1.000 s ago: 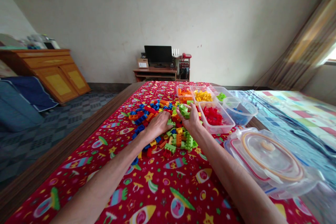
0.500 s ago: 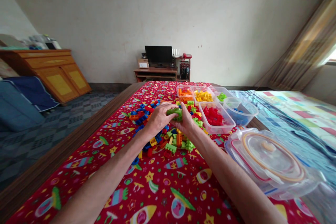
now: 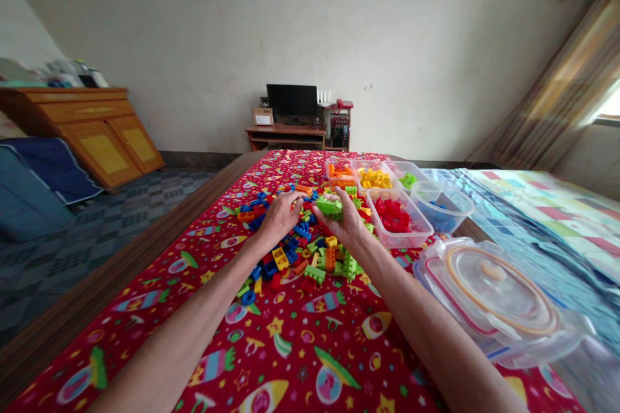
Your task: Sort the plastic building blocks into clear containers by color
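My right hand (image 3: 347,221) is closed around light green toy building blocks (image 3: 329,207), held above the pile with the thumb on the far side. To its left, my left hand (image 3: 281,216) hovers at the pile with fingers bent and a gap between thumb and fingertips; nothing is plainly held in it. Under and around both hands lies a mixed heap of blue blocks (image 3: 303,231), green blocks (image 3: 314,273), orange blocks (image 3: 330,259) and yellow blocks (image 3: 279,259). Part of the heap is hidden by my hands.
Right of the heap stand clear containers with sorted blocks: orange (image 3: 340,171), yellow (image 3: 375,179), green (image 3: 407,180), red (image 3: 393,215) and blue (image 3: 438,205). Stacked clear lids (image 3: 504,290) lie at the right. A red patterned cloth (image 3: 290,348) covers the table.
My left hand has let go of the green blocks and moved left and slightly down to the heap. My right hand keeps them, now showing more.
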`<act>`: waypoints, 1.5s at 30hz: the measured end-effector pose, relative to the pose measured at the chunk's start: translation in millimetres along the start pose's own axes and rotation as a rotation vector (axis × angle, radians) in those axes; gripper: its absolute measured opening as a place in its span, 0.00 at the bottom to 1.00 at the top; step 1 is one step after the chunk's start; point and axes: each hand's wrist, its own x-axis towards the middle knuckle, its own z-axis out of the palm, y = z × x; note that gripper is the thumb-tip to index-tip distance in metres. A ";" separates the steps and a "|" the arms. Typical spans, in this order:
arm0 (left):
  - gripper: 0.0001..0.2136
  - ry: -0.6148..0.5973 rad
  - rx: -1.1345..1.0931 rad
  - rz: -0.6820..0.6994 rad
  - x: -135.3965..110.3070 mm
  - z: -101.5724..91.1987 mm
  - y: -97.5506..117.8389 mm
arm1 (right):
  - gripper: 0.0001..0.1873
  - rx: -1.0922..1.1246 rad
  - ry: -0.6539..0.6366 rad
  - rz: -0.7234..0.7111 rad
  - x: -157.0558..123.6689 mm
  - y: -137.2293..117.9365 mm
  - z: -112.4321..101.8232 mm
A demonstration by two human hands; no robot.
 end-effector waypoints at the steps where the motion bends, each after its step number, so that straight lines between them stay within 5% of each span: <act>1: 0.15 -0.029 0.019 0.018 -1.3 4.7 -6.6 | 0.08 0.006 -0.016 -0.014 0.1 -2.5 1.8; 7: 0.14 -0.276 0.211 0.192 -10.1 22.7 -27.2 | 0.09 -0.058 0.015 -0.181 8.5 -47.1 37.2; 12: 0.14 -0.279 0.250 0.206 -13.1 23.8 -29.2 | 0.09 -0.342 -0.094 -0.408 33.7 -113.3 49.5; 15: 0.13 -0.261 0.211 0.204 -13.8 25.5 -31.9 | 0.10 -0.571 0.035 -0.508 55.3 -157.4 24.9; 20: 0.14 -0.225 0.185 0.219 -14.6 27.4 -37.3 | 0.13 -0.988 0.474 -0.603 85.1 -221.0 -38.3; 26: 0.17 -0.252 0.227 0.258 -14.7 27.6 -42.3 | 0.09 -1.199 0.687 -0.604 101.9 -256.4 -80.1; 35: 0.15 -0.297 0.258 0.270 -14.0 25.7 -40.6 | 0.01 -1.316 0.479 -0.474 88.4 -239.1 -47.8; 40: 0.13 -0.294 0.268 0.254 -12.8 26.9 -39.8 | 0.03 -1.366 0.133 -0.405 64.9 -189.6 -23.7; 45: 0.07 -0.236 0.228 0.243 -13.4 26.2 -36.1 | 0.06 -1.795 -0.234 -0.445 39.1 -132.4 -6.4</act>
